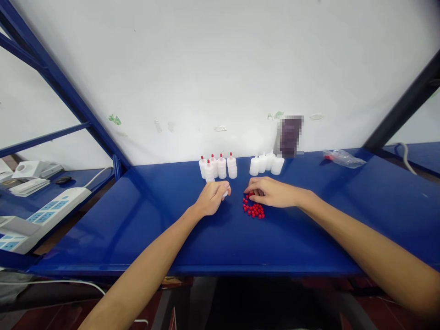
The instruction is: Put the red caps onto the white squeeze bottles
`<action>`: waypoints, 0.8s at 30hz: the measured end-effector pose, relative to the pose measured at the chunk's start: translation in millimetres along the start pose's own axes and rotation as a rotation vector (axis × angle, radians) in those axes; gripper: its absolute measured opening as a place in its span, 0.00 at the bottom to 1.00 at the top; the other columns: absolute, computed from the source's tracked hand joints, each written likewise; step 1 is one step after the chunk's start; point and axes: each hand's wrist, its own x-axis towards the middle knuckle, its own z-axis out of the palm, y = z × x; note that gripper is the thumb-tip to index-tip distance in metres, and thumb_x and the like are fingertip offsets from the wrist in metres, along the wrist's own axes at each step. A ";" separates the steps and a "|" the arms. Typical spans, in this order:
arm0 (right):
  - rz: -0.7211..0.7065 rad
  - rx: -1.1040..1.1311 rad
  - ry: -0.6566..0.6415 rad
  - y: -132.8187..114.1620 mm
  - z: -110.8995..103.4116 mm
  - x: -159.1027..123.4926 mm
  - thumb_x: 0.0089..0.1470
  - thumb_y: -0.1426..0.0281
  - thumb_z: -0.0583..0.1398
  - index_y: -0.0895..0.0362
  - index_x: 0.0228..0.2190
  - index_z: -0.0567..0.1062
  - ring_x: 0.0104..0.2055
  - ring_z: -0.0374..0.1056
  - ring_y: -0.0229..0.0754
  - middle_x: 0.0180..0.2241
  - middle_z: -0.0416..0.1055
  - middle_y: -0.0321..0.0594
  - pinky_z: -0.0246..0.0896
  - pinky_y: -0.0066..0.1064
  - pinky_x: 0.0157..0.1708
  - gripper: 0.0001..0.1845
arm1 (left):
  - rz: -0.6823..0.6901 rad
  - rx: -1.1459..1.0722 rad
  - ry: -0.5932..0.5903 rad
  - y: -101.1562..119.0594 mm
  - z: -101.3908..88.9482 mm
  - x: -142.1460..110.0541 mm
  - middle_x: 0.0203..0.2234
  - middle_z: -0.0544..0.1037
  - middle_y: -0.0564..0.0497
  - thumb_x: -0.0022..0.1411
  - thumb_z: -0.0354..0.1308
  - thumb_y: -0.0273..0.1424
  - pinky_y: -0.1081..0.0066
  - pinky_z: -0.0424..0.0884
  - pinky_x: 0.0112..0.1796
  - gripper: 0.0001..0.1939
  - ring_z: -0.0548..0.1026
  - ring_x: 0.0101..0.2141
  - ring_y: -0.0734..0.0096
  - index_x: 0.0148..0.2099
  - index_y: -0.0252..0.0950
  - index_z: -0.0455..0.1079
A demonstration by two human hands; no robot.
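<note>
Two bare hands work over a glossy blue table (220, 243) set against a white wall (206, 68). The left hand (212, 197) has its fingers curled around a white bottle (225, 193), mostly hidden by the grip; only a small, smooth, pale piece shows beside the thumb. The right hand (270, 191) bends over the upper edge of a pile of red caps (255, 211); its thumb and index finger stand slightly apart at the tips, and whether a cap is pinched between them cannot be told. The caps lie loose in front of the person, near the middle of the table: tiny, rounded, bright red beads, some touching, some scattered singly.

Behind the left hand, near the wall, stand red-tipped bottles (222, 167). They are upright, milky white and cylindrical, with rounded shoulders and narrow tops, each ending in a small red point; five red points can be counted. Behind the right hand stands a close cluster of plain white bottles (264, 164), upright and overlapping, with thin white nozzles. Farther right lies a crumpled clear plastic bag (345, 158) with something red inside. A white power strip (51, 213) sits at the far left.
</note>
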 end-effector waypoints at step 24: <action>-0.036 0.072 0.304 16.3 12.7 12.9 0.61 0.65 0.57 0.58 0.38 0.78 0.36 0.69 0.43 0.36 0.74 0.45 0.65 0.37 0.40 0.12 | -0.160 0.013 -0.058 3.7 2.9 22.4 0.17 0.70 0.53 0.70 0.36 0.45 0.73 0.63 0.29 0.30 0.68 0.21 0.74 0.28 0.33 0.71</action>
